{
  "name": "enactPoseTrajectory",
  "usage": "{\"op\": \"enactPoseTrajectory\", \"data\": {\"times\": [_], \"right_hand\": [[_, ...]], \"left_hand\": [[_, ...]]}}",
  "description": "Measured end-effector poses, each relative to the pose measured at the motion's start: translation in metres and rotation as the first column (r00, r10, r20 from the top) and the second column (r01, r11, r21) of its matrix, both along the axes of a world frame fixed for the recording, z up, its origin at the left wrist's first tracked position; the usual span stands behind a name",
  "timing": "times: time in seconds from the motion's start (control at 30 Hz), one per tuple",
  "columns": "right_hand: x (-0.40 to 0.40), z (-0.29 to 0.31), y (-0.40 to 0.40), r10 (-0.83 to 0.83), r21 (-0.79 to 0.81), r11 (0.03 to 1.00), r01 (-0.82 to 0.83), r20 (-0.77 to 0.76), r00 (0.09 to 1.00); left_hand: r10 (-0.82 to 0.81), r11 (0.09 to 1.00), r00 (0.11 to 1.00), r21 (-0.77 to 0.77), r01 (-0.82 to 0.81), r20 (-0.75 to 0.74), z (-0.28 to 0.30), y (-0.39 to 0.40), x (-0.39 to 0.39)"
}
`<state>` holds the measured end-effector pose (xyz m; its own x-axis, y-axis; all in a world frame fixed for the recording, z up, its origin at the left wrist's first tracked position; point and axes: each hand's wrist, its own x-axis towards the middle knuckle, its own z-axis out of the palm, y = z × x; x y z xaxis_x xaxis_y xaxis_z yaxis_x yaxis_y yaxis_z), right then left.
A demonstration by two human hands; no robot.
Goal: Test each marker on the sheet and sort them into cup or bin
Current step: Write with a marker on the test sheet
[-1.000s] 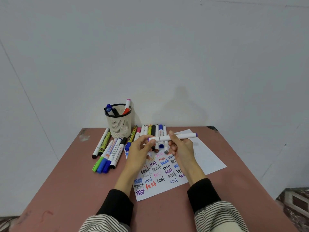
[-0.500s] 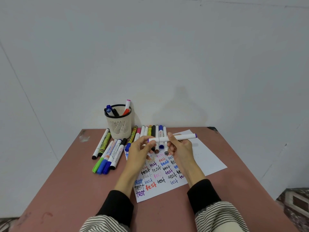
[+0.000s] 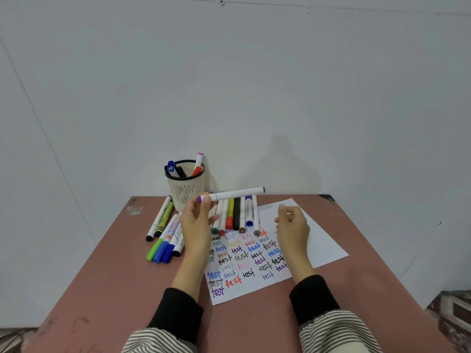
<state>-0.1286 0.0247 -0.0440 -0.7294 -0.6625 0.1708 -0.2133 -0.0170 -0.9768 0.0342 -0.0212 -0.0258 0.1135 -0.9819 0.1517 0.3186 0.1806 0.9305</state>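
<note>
The right hand [image 3: 293,225] has let go of the purple-capped marker [image 3: 235,194] and pulled off to the right; a second ago both hands had it between them, low over the sheet [image 3: 316,240]. Now the left hand [image 3: 196,222] alone has it, thumb and fingertips pinching the barrel near its left, capped end, and it has carried the marker up and back so it hangs almost level above the row of markers [image 3: 235,212] lying at the far edge of the sheet, close to the mesh cup [image 3: 184,189]. The right hand sits over the blank part of the paper with its fingers loosely curled; whether anything small is between them I cannot tell. The cup holds a few markers, same as before, and the loose cluster of markers [image 3: 165,235] to its left on the reddish table [image 3: 102,289] hasn't shifted. The sheet is covered in coloured "test" scribbles.
</note>
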Motion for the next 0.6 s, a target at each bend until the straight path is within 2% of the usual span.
{"op": "enactPoseTrajectory", "data": {"times": [0.03,0.1,0.17,0.33,0.47,0.6], "right_hand": [[0.001,-0.004,0.000,0.004,0.053,0.999,0.004,-0.157,0.988],[0.003,-0.012,-0.001,0.091,0.189,0.982,-0.010,-0.424,0.901],[0.004,-0.020,-0.004,0.220,0.294,0.954,-0.059,-0.555,0.802],[0.001,-0.032,-0.008,0.322,0.344,0.933,-0.101,-0.681,0.658],[0.003,-0.031,-0.008,0.366,0.380,0.916,-0.129,-0.660,0.656],[0.002,-0.033,-0.009,0.363,0.372,0.918,-0.134,-0.659,0.659]], "left_hand": [[0.043,0.999,0.999,-0.034,-0.043,0.022,0.001,0.002,0.000],[0.113,0.988,0.991,-0.115,-0.103,0.078,0.002,0.005,0.001],[0.182,0.968,0.975,-0.198,-0.155,0.124,0.006,0.009,0.005],[0.343,0.898,0.911,-0.365,-0.246,0.231,0.032,-0.001,0.021],[0.487,0.797,0.841,-0.515,-0.317,0.235,0.063,-0.018,0.039],[0.536,0.761,0.787,-0.579,-0.294,0.305,0.078,-0.034,0.047]]}}
